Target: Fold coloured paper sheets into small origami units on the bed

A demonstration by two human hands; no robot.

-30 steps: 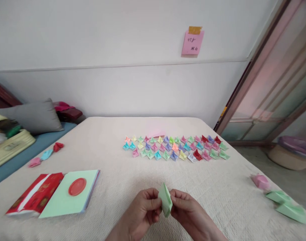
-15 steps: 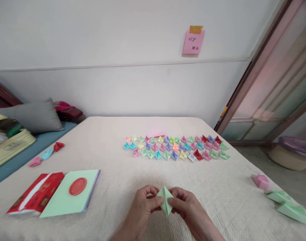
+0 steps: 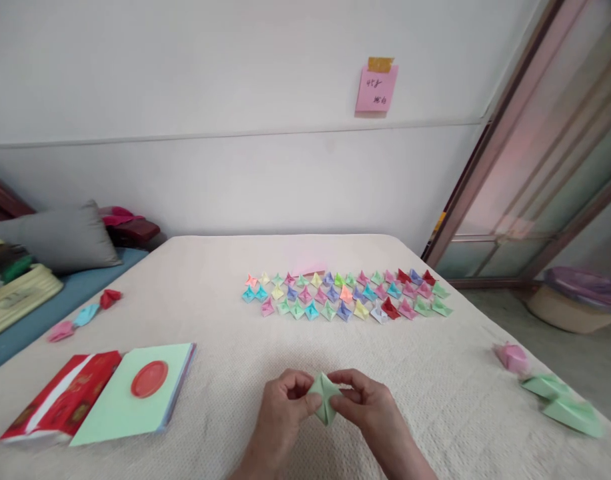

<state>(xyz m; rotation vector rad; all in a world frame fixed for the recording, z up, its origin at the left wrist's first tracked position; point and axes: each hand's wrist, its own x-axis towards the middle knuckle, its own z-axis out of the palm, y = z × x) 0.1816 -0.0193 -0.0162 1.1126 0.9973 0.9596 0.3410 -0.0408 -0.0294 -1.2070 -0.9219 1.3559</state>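
Between my two hands, above the cloth-covered table, is a light green folded paper shaped like a diamond with a crease down its middle. My left hand pinches its left corner, thumb on the front face. On the opposite corner my right hand has its thumb in front and fingers curled behind. Fingertips behind the paper are hidden. Beyond my hands, rows of small folded paper pieces in many colours stand on the cloth.
At left lie a red packet and a stack of green paper with a red round lid on top. Small folded papers sit at the left edge. A pink folded paper and green ones lie near the right edge.
The camera view has turned slightly, so the whole scene sits a bit differently. My right index finger has risen toward the paper's top corner. Both hands still grip the green paper.
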